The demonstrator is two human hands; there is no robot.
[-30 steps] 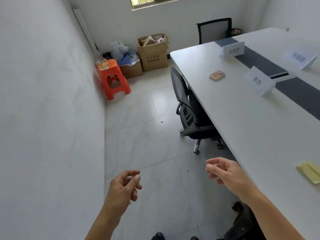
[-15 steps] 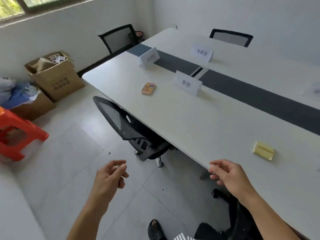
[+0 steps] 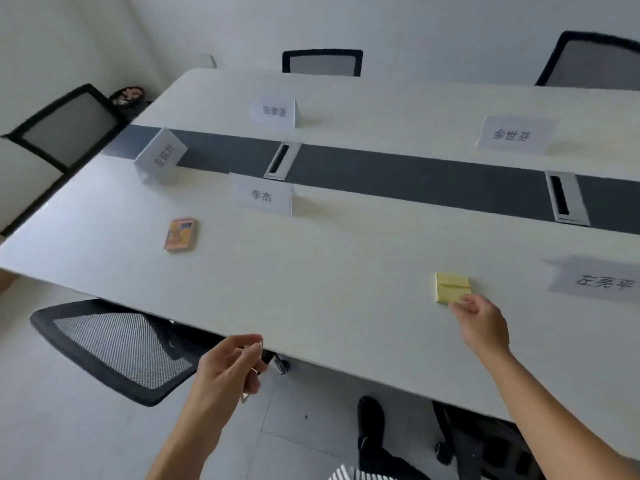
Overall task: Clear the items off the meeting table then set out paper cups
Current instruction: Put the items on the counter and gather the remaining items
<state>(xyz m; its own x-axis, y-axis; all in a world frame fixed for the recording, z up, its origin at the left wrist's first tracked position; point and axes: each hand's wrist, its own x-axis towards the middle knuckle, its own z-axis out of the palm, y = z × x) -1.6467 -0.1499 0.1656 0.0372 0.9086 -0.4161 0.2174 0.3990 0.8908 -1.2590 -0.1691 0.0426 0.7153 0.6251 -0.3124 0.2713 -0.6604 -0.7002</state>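
Hovering our right hand (image 3: pixel 481 323) at one squarish yellow sticky pad (image 3: pixel 453 287), near right on the bench (image 3: pixel 311 271); whether it grips, we cannot tell. Left hand (image 3: pixel 228 368) loosely curled, empty. One orange card box (image 3: pixel 180 234), left, lies lengthwise near-to-far; five name cards (image 3: pixel 263 195).

- Bright, soft daylight fills the room, and the white tabletop (image 3: pixel 346 289) looks a little washed out toward its far edge.
- The name card (image 3: pixel 262 195) near the middle of the tabletop throws a faint shadow to its right, so the light comes from the left.
- Motion blur smears the chair (image 3: pixel 65 128) at the far left corner and the print on the cards at the right edge.
- The wide-angle lens bends the near edge of the tabletop.
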